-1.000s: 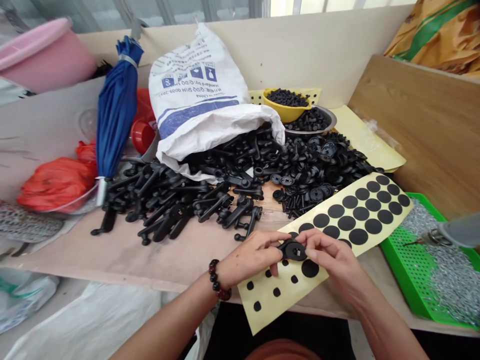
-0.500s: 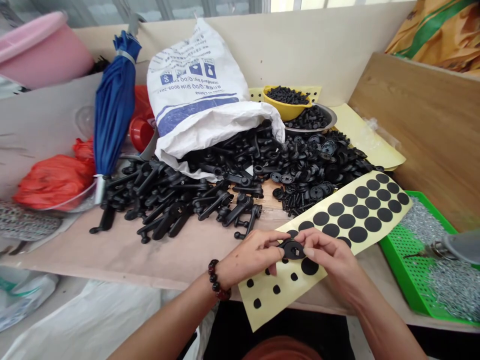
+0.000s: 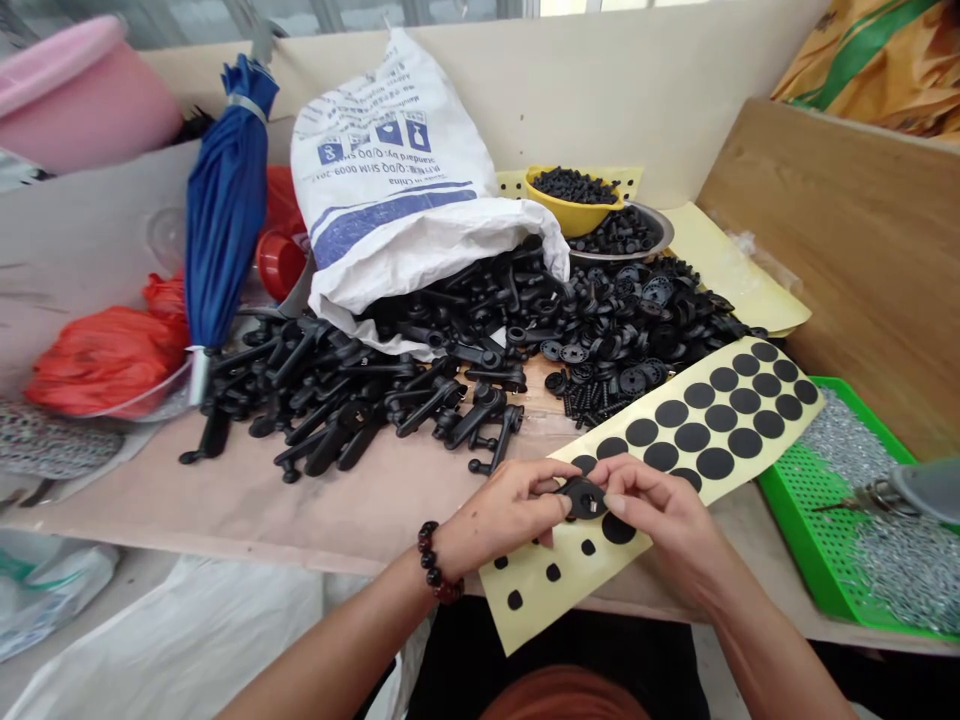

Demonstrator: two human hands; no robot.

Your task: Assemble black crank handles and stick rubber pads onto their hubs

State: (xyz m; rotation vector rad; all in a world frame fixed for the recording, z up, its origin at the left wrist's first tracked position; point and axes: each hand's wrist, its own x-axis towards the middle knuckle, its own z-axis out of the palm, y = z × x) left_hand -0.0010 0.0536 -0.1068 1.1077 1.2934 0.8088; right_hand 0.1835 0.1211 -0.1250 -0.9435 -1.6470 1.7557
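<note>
Both hands pinch one small round black plastic disc part just above a yellow backing sheet that carries several round black stickers. My left hand, with a dark bead bracelet at its wrist, grips the part's left side. My right hand grips its right side with thumb and forefinger. The sheet's near end shows only small black squares where stickers have come off.
Behind the hands lie a heap of black plastic handles spilling from a white sack, and a pile of black round parts. A green tray of metal bits stands right. A folded blue umbrella leans left.
The view has drifted slightly. Both hands stay on the black disc part over the sheet, with only small finger shifts.
</note>
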